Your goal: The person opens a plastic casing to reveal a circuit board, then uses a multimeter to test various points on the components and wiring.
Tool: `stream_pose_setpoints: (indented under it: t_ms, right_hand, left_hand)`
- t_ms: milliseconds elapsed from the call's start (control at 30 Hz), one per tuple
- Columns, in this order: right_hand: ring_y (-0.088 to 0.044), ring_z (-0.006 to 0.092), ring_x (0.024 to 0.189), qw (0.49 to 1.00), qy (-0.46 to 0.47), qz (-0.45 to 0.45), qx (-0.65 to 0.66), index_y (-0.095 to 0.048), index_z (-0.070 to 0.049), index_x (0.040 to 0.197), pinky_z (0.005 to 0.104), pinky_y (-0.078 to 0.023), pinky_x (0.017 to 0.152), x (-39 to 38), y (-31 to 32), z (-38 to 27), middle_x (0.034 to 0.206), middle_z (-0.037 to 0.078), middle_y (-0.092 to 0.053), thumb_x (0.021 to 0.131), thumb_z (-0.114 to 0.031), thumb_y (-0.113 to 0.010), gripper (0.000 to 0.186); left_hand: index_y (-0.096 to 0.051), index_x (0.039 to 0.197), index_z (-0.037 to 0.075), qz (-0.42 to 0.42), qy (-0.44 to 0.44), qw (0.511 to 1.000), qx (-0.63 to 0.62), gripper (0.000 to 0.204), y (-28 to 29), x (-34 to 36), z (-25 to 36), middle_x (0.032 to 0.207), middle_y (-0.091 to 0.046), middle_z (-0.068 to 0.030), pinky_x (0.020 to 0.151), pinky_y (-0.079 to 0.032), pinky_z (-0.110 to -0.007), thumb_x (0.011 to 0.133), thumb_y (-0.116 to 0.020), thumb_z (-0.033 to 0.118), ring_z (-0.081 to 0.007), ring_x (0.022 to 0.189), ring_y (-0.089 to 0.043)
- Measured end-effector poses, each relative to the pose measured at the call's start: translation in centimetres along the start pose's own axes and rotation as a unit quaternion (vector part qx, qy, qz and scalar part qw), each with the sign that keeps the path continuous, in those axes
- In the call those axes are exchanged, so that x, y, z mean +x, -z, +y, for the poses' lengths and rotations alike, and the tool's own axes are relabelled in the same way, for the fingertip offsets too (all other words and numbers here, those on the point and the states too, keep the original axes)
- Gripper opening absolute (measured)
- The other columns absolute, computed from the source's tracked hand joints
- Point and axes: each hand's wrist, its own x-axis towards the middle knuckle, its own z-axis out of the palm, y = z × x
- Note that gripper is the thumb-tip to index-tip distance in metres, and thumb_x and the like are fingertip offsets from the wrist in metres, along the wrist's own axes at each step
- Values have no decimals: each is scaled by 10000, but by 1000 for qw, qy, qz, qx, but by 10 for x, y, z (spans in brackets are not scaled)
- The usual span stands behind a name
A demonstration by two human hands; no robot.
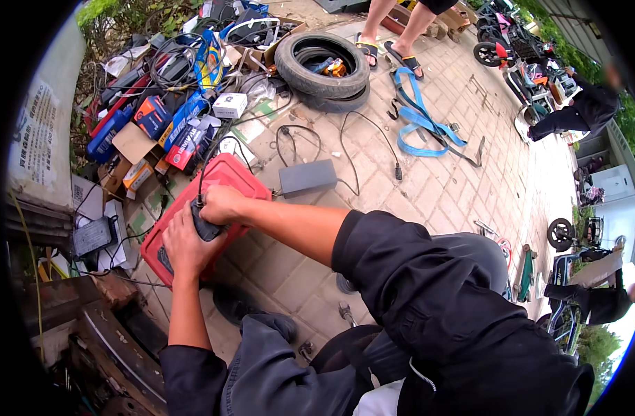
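Observation:
A red plastic box or stool point(232, 168) stands on the paving before me. Over its top my left hand point(184, 243) grips a dark, boxy device point(207, 230), fingers wrapped round its side. My right hand point(224, 204) is closed at the device's upper end, where a black cable point(201, 173) rises from the fingers; the exact grip is hidden. Beneath my left hand, part of another dark item point(163, 262) shows on the red surface. A grey power adapter point(307, 178) with black leads lies on the ground just right of the red box.
Cartons, cables and chargers form a heap point(186, 90) at the far left. Tyres point(323, 66) lie beside it, with blue straps point(421, 121) further right. A person in sandals point(406, 55) stands at the back. Another charger point(93, 236) rests at left; tools point(346, 313) lie near my feet.

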Motion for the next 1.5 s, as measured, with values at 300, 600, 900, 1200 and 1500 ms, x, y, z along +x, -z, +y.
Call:
stream_pose_setpoints:
  t_ms: [300,600,900,1200,1500]
  right_hand:
    - [-537,213,525,826,-271,-85,487,-654,-50,822,360,-437,419,-12,-16,-28,662,91,-591,832,-139,-612,98]
    - [-661,360,919,925,-87,81,361,-660,33,1002,415,-502,808,-36,-51,-7,957,262,-668,829,-166,-530,294]
    - [-676,363,872,913,-98,130,375,-658,74,987,437,-511,780,-62,-62,6,901,264,-673,826,-187,-550,325]
    - [-660,390,876,976,-17,166,141,-696,-2,832,490,-520,799,-64,-46,-10,864,230,-673,769,-289,-660,296]
    - [-532,143,455,863,-92,-6,496,-603,-11,844,286,-398,393,-64,-24,-11,614,55,-567,867,-331,-696,333]
  left_hand:
    - [-396,1416,35,-16,9,999,44,982,-3,2,-13,1248,-549,-134,999,-364,-454,625,-775,476,-309,1188,-500]
    - [-403,1380,84,8,-65,996,62,799,-32,-1,-35,1171,-529,-132,834,-403,-476,669,-687,314,-359,1095,-509]
    - [-399,1388,73,-28,-93,993,66,813,-22,-3,-20,1204,-522,-145,862,-389,-468,671,-693,319,-367,1119,-498]
    - [-398,1409,78,19,-73,994,76,853,-29,-7,-51,1259,-538,-174,926,-378,-491,677,-679,416,-356,1168,-491]
    - [-377,1422,72,-31,25,994,105,908,-17,-5,4,1294,-510,-114,990,-341,-503,697,-702,512,-298,1223,-457]
